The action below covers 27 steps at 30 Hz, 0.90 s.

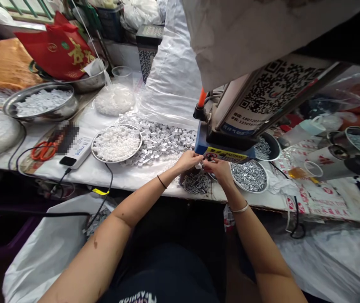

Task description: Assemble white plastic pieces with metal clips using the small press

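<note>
My left hand (189, 160) reaches in under the blue press head (201, 139) with its thumb and fingers pinched together. Close beside it, almost fingertip to fingertip, is my right hand (220, 169), its fingers closed too. Whatever lies between the fingertips is too small and too covered to make out. Just below both hands sits a heap of dark metal screws or pins (196, 183). To the right of my right hand, a round metal plate (267, 182) holds shiny metal pins (248, 174). Small white square pieces (162, 141) lie heaped beyond my left hand.
A metal plate (116, 161) of white beads stands left of the heap. Further left are a white device (80, 152) with a cable, orange-handled scissors (42, 151) and a steel bowl (69, 110). A kettle-like steel vessel (328, 162) stands right. The press column (235, 99) rises above.
</note>
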Tool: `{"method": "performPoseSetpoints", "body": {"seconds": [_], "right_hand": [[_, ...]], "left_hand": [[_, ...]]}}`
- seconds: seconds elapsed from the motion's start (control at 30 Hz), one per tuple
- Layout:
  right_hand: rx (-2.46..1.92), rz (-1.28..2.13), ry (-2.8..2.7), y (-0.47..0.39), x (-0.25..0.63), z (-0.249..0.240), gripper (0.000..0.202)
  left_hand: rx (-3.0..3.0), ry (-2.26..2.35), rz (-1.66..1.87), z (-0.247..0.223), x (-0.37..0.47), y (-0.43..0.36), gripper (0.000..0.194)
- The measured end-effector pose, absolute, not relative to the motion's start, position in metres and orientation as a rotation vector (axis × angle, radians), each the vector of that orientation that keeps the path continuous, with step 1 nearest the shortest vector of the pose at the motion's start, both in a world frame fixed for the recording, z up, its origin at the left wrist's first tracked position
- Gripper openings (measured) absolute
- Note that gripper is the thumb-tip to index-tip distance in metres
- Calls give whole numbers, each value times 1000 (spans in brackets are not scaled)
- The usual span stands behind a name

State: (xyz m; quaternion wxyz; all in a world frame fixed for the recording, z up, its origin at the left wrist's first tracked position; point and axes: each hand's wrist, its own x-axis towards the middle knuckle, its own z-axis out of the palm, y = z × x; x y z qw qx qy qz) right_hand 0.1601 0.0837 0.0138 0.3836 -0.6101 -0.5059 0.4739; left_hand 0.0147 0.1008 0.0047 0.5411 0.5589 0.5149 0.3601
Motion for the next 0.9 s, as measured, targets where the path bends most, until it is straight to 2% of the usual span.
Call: {"method": "performPoseSetpoints", "body": {"seconds": [0.07, 0.13, 0.2, 0.33, 0.4, 0.5, 0.6, 0.7, 0.8, 0.9], "right_hand": [[-1591, 1403, -1140, 83, 160, 15, 16], [-1572, 1447, -1099, 79, 160, 17, 16], [-1522, 1275, -1231, 70, 160, 17, 16], [-1409, 711, -1573, 45, 157, 3, 14], [-1366, 557, -1637, 36, 154, -5, 13], [-1345, 604, -1641, 30, 152, -9, 14], [-1377, 681, -1685, 31, 168, -4, 19], [-1516, 278, -1742, 34, 211, -5, 24], [-1820, -164, -1770, 38, 266, -18, 32], [-2079, -255, -1768, 42, 301, -37, 36]], "left_hand": [[1309, 1194, 759, 3, 12, 99, 25], [1263, 1144, 754, 3, 9, 97, 25], [1236, 1082, 770, 5, 6, 94, 24], [1379, 970, 707, 17, 1, 92, 19], [1497, 917, 637, 23, 0, 95, 15], [1611, 884, 591, 25, -1, 99, 14], [1619, 1007, 838, 14, -8, 84, 16], [1552, 1283, 1208, -7, -20, 50, 18], [1684, 1305, 1148, -26, -25, 17, 16], [1797, 1298, 1058, -35, -21, 4, 16]]}}
